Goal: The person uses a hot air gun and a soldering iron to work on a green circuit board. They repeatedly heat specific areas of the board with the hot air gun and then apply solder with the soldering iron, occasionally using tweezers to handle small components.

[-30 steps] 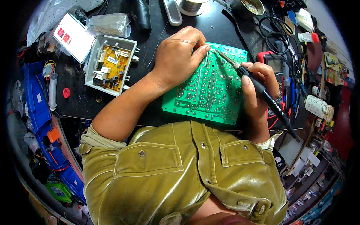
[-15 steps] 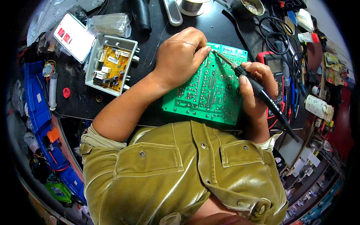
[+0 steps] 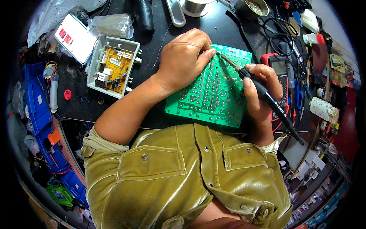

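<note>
A green circuit board (image 3: 211, 107) lies solder side up in front of me. My left hand (image 3: 182, 61) is closed over its upper left edge, pinching a thin solder wire (image 3: 179, 42) whose slack runs leftward across the desk. My right hand (image 3: 263, 87) grips a black soldering iron (image 3: 280, 114). The iron's metal tip rests at the top of the board, just beside my left thumb; whether it touches a joint or the wire is too small to tell.
Left are an open grey housing (image 3: 92, 65) with a yellow board, a lit white-screened device (image 3: 76, 36), a syringe (image 3: 54, 91) and blue trays (image 3: 38, 99). Behind sit a solder spool (image 3: 194, 7) and metal pot (image 3: 249, 7). A red-and-black multimeter (image 3: 280, 63) and cables crowd the right.
My left hand has shifted very slightly down, and my right hand with the iron a little leftward. Both keep their grips, and the board has hardly moved.
</note>
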Demonstrator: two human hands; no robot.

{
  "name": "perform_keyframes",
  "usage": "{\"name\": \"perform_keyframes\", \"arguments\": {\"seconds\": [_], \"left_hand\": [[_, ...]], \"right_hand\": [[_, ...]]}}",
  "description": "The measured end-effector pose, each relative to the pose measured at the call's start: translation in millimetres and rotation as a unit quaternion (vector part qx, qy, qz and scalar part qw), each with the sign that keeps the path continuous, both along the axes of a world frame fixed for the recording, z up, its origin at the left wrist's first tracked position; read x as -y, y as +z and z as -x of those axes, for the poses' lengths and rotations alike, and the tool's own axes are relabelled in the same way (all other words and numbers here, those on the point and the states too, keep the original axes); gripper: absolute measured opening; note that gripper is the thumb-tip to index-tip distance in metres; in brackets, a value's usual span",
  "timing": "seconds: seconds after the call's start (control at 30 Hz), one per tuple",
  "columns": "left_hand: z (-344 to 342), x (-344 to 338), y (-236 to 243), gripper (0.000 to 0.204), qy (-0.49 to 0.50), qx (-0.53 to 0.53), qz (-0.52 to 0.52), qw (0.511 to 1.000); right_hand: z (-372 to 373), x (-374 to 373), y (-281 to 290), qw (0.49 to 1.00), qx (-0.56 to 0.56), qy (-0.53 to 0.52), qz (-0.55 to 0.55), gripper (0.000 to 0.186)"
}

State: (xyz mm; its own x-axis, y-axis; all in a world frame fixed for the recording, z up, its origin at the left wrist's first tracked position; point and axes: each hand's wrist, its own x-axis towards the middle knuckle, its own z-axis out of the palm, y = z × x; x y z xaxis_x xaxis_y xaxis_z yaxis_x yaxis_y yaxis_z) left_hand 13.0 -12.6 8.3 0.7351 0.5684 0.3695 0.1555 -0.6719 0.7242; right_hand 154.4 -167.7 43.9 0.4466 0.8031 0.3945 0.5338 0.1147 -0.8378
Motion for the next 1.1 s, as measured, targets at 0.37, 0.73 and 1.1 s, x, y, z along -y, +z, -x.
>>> {"name": "perform_keyframes", "arguments": {"seconds": [0.37,0.73,1.1], "left_hand": [[1.0,-1.3,0.9,0.014,-0.014,0.006,0.016,1.0],[-0.1,-1.4,-1.5,0.012,-0.006,0.005,0.013,1.0],[-0.1,-0.7,-2.3,0.012,-0.019,0.015,0.012,1.0]], "right_hand": [[0.6,-0.6,0.7,1.0,-0.006,-0.001,0.0,0.02],[-0.3,-0.2,-0.2,1.0,0.003,0.002,0.002,0.02],[1.1,-1.0,1.5,1.0,-0.006,0.003,0.002,0.019]]}}
